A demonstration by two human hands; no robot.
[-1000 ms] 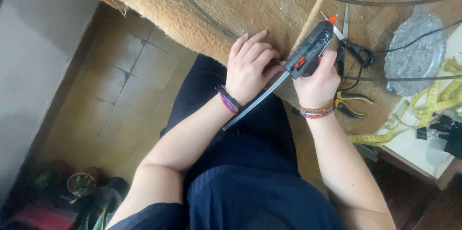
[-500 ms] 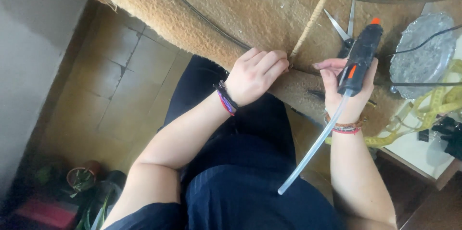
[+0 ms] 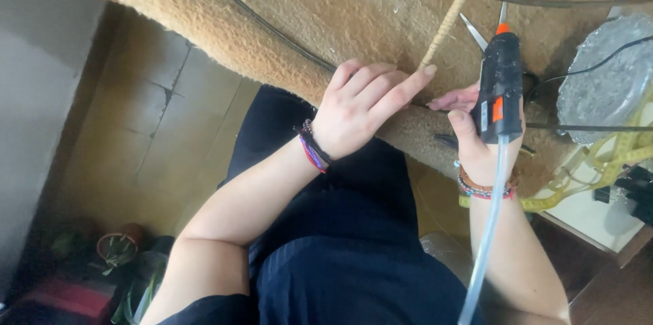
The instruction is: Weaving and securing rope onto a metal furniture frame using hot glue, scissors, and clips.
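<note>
two hands: right hand [image 3: 484,136] fingers wrapped around glue gun [image 3: 498,83]; left hand [image 3: 359,107] fingers spread on mat [image 3: 326,5]

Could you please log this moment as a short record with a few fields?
left hand: fingers pressed on the edge of the brown fibre mat, index fingertip at the end of the twine-wrapped rod
right hand: gripping a black glue gun, orange nozzle pointing away, clear glue stick trailing back
nearby: scissors partly behind the gun, yellow tape measure

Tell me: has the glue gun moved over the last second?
Yes. The right hand has swung the glue gun from lying slanted near the left hand to upright, nozzle by the scissors, further right.
</note>
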